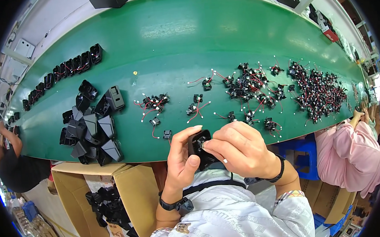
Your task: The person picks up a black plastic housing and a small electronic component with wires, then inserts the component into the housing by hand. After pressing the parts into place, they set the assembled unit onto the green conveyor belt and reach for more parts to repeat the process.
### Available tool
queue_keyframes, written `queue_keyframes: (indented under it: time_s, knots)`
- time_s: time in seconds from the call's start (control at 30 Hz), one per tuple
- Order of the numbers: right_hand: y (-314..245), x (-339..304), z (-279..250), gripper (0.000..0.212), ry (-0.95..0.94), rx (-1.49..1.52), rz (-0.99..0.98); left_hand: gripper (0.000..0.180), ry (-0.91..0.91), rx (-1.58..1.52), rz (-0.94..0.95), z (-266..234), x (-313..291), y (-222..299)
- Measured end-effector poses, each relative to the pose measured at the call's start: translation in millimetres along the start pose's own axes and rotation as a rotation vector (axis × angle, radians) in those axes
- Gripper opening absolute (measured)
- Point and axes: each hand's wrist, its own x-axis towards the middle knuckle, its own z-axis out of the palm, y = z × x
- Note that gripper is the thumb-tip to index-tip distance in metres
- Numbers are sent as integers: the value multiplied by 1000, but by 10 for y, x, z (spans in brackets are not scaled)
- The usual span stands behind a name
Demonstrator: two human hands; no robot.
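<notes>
My left hand (180,164) grips a black plastic housing (206,159) in front of my body, its open side turned toward my right. With fingers pinched together, my right hand (245,152) reaches into that opening and holds a small wired part, mostly hidden by the fingers. A white connector (225,161) pokes out below them. Just beyond my hands, a small black wired module (167,134) lies on the green table (173,38). More such modules with red wires, in a loose cluster (156,102), lie a bit farther off.
Black housings are heaped (89,128) on the table at left, with a row of wired housings (73,64) behind. Module piles (319,92) spread rightward. A cardboard box (136,198) of black parts stands below the edge. One person (16,162) sits far left, another in pink (346,153) at right.
</notes>
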Motion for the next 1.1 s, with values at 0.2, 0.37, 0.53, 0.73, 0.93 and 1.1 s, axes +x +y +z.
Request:
queue_keyframes:
  time_s: [0.2,0.37,0.53,0.73,0.93,1.1]
  knots:
    - [119,45,-153,27,-27,45,-161,82,2,-190,-399,-89,94,103]
    - [193,182,-274,24,-249,15,-346,85,-184,-311,-484,-153,85,221]
    - [185,232,-284,26,-257,126,-399,87,-454,-300,-209,-274,28,381]
    - [166,220,-209,22,-148,267,-333,69,-240,-208,-249,-301,-20,343]
    - [107,96,-116,24,-124,366,-187,79,-47,-350,-92,-185,-5,-11]
    - [21,91,-50,24,-105,401,-133,73,-78,-382,-165,-165,12,82]
